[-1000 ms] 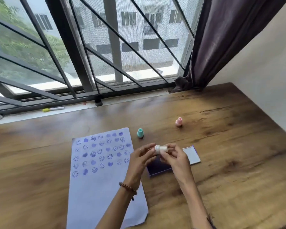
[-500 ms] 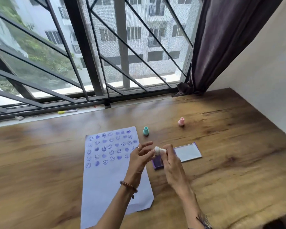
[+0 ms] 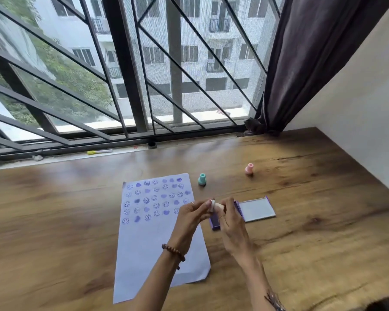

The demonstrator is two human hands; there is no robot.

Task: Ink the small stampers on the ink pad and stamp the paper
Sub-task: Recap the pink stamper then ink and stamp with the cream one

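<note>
I hold one small white stamper (image 3: 216, 206) crosswise between my two hands, above the near end of the ink pad (image 3: 216, 221) and just beside the right edge of the paper (image 3: 153, 239). My left hand (image 3: 192, 217) pinches its left end with fingertips (image 3: 208, 206) closed on it; my right hand (image 3: 230, 223) pinches the other end. Each grip is narrow, closed to the width of the stamper and touching nothing else. Which end carries the stamp face is too small to tell.

By its look the stamper is light, rigid plastic, smooth enough to slip or roll between fingertips. I judge the waist of the body the best place to take hold, with the face kept clear of my skin so no ink smears.

The ink pad lies open on the bench (image 3: 312, 232), its lid (image 3: 257, 209) folded flat to the right. The paper lies flat and limp, its upper part covered with rows of purple faces and hearts, its lower part blank. It will likely shift under a stamp unless pressed straight down.

A teal stamper (image 3: 202, 179) and a pink stamper (image 3: 249, 169) stand upright farther back, apart from each other.
</note>
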